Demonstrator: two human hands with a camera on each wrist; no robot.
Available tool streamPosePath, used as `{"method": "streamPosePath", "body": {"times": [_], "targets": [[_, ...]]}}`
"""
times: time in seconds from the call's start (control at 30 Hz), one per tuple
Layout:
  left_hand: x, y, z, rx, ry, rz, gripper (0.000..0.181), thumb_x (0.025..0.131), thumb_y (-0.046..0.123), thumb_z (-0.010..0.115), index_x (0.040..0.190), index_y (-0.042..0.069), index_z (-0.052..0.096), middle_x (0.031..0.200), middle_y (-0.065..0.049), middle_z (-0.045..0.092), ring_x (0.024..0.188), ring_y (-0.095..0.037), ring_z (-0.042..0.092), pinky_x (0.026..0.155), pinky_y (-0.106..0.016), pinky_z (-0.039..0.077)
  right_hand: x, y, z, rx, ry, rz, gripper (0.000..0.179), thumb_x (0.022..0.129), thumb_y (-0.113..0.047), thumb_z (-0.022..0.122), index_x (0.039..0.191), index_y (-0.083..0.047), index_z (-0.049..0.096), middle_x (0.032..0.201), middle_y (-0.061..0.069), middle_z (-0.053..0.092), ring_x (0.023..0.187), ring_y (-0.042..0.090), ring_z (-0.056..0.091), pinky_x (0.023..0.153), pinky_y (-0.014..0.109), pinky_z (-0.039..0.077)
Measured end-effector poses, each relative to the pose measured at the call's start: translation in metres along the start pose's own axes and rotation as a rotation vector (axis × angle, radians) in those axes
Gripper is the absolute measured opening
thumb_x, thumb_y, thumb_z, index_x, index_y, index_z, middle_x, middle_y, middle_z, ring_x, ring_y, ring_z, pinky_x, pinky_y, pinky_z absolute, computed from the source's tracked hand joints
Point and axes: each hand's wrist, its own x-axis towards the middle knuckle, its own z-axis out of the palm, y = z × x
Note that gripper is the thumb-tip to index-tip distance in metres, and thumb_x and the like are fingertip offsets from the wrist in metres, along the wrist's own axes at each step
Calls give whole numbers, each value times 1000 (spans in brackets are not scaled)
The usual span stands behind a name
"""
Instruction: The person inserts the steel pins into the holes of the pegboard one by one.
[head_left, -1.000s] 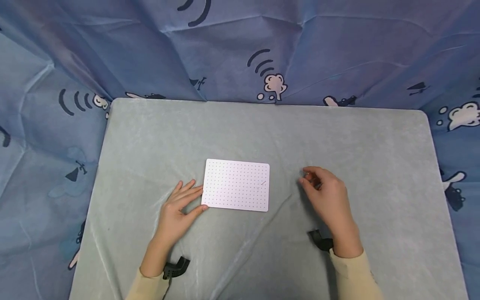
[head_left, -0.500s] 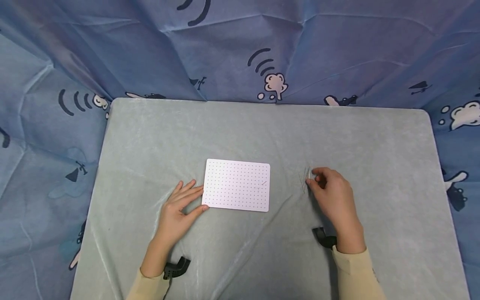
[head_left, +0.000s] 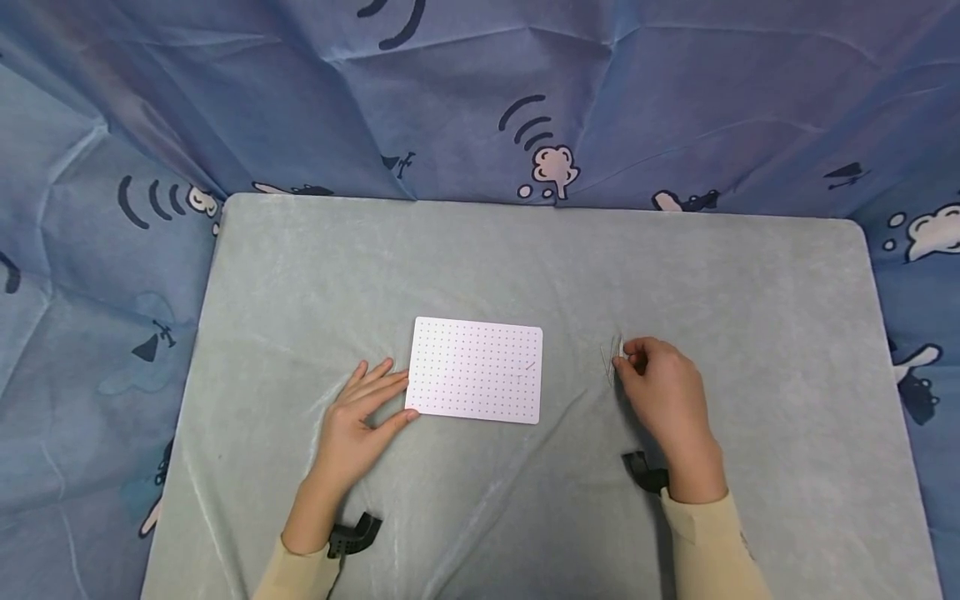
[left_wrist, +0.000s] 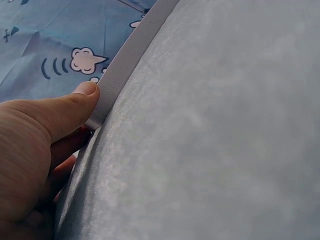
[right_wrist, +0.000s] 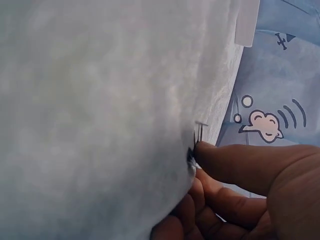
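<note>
A white board point(head_left: 472, 371) with rows of small holes lies on the table, and one thin pin point(head_left: 530, 366) shows near its right side. My left hand point(head_left: 358, 419) rests at the board's left edge, straight fingers touching the side and thumb at the near corner. In the left wrist view the thumb point(left_wrist: 75, 110) presses the board's edge point(left_wrist: 122, 62). To the right of the board, several thin metal pins point(head_left: 607, 365) lie close together. My right hand point(head_left: 663, 390) pinches at the rightmost of them, thumb and forefinger together. In the right wrist view thin metal pins point(right_wrist: 201, 131) stick out past the thumb.
A grey cloth point(head_left: 525, 258) covers the table. Blue patterned curtains point(head_left: 465, 100) hang behind it and along both sides. Each wrist carries a black camera mount point(head_left: 354, 533). A crease runs across the cloth in front of the board.
My right hand has drawn slightly to the right, so the pins it had covered now show beside its fingertips. My left hand and the board stay in place.
</note>
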Motion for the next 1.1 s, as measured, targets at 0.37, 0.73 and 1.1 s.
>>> {"method": "streamPosePath", "body": {"times": [0.37,0.73,1.1], "targets": [[1,0,-1,1,-5,1,53,83,15,98,132,6,80,138,-3,75,147,-29,58,135,-47,27,3,0,5,-31,42,-18,19,104,-11,70,110,6,76,93,19,74,74,33,68,64,52,57],[0,-2,1,-2,-2,4,53,82,15,98,131,7,80,138,-3,75,146,-29,58,135,-47,27,4,2,7,-31,110,-26,15,99,-9,71,103,3,78,86,17,75,67,31,67,60,50,56],[-1,-3,2,4,7,10,52,82,14,98,130,7,81,137,-4,76,145,-31,59,135,-48,27,3,6,9,-8,155,-33,9,97,-8,72,98,0,77,81,13,73,64,29,64,59,41,51]]}}
